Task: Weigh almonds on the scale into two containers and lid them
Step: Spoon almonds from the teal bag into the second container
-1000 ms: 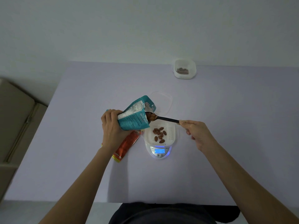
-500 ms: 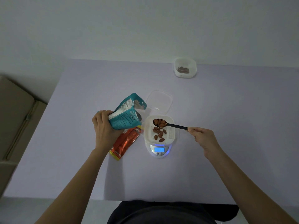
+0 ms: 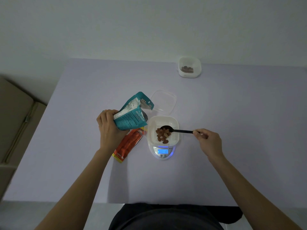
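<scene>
The print on the teal pouch (image 3: 131,113) is too small to read, and the left hand (image 3: 108,128) covers its lower left corner. The pouch hides the top of the orange packet (image 3: 128,144). The scale (image 3: 163,152) platform lies hidden under the white container (image 3: 174,121). At lower frame both forearms are cut off.

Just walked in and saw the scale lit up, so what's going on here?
A person is weighing almonds. The left hand holds a teal bag open, while the right hand holds a black spoon over the white container on the scale, where almonds are piling up. The display is lit. A clear lid lies behind the scale. A second container with almonds sits at the far edge of the table, and an orange packet lies beside the bag.
</scene>
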